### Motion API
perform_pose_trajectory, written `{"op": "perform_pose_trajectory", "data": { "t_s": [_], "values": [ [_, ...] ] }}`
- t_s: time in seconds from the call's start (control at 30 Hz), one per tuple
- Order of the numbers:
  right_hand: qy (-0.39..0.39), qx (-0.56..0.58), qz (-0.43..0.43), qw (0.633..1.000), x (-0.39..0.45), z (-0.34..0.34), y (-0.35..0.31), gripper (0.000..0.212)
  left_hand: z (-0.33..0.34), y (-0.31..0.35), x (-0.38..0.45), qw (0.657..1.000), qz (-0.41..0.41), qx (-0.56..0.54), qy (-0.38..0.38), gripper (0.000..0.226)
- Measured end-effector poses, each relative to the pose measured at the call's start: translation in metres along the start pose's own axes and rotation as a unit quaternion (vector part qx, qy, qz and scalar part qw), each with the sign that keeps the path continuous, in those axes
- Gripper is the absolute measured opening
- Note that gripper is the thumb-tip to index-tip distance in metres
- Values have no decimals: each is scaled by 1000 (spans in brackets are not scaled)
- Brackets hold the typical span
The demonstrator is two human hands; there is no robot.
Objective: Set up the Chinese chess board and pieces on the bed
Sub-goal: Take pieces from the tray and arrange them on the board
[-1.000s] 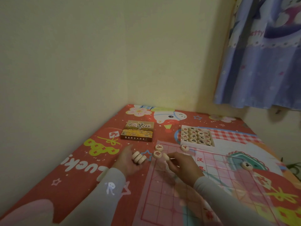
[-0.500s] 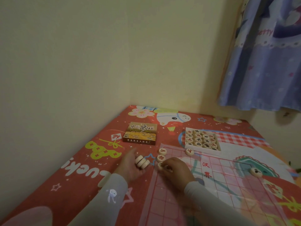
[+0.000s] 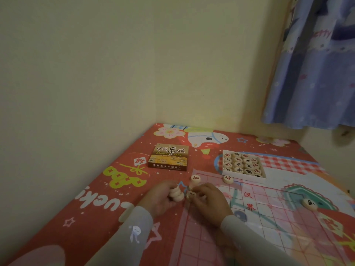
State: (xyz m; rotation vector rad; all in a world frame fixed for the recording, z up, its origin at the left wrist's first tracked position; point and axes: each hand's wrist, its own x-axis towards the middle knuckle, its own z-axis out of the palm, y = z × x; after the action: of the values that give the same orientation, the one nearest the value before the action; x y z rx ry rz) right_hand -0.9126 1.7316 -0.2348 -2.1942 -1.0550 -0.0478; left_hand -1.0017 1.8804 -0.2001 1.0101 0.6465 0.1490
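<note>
A thin pink chess board [image 3: 269,217] lies on the red patterned bed [image 3: 92,198]. My left hand [image 3: 159,198] grips a short stack of pale round pieces [image 3: 175,193] just off the board's left edge. My right hand [image 3: 209,200] pinches one piece [image 3: 191,194] at that edge, with another piece partly hidden behind its fingers. A red-marked piece [image 3: 195,177] sits at the board's far left corner, another [image 3: 228,178] further right on the far edge, and a black-marked piece [image 3: 309,204] on the right side.
A white tray [image 3: 244,176] holding several pieces stands beyond the board. The brown chess box lid [image 3: 169,157] lies to its left. Walls close the bed's left and far sides. A blue curtain [image 3: 315,64] hangs at upper right.
My right hand has drawn back towards my left hand along the board's left edge, with a piece pinched in its fingers. The left hand's stack has stayed put.
</note>
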Motion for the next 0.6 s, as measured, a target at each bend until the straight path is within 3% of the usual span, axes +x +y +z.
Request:
{"op": "perform_pose_trajectory", "data": {
  "t_s": [0.07,0.13,0.33,0.47,0.6],
  "values": [
    [-8,74,2,997,-1,-3,-4,39,6,0,-7,1000,14,11,2,13],
    [-32,119,-2,992,-3,-7,-10,51,11,-1,-11,1000,18,13,-20,15],
    [-9,134,-26,991,-5,-19,-21,29,22,-3,-21,997,8,0,-77,17],
    [2,160,-14,987,-9,-25,-21,36,26,0,-26,994,-29,-49,-91,32],
    [10,169,-7,986,-11,-26,-18,39,29,3,-30,994,-36,-43,-91,28]
  ]
}}
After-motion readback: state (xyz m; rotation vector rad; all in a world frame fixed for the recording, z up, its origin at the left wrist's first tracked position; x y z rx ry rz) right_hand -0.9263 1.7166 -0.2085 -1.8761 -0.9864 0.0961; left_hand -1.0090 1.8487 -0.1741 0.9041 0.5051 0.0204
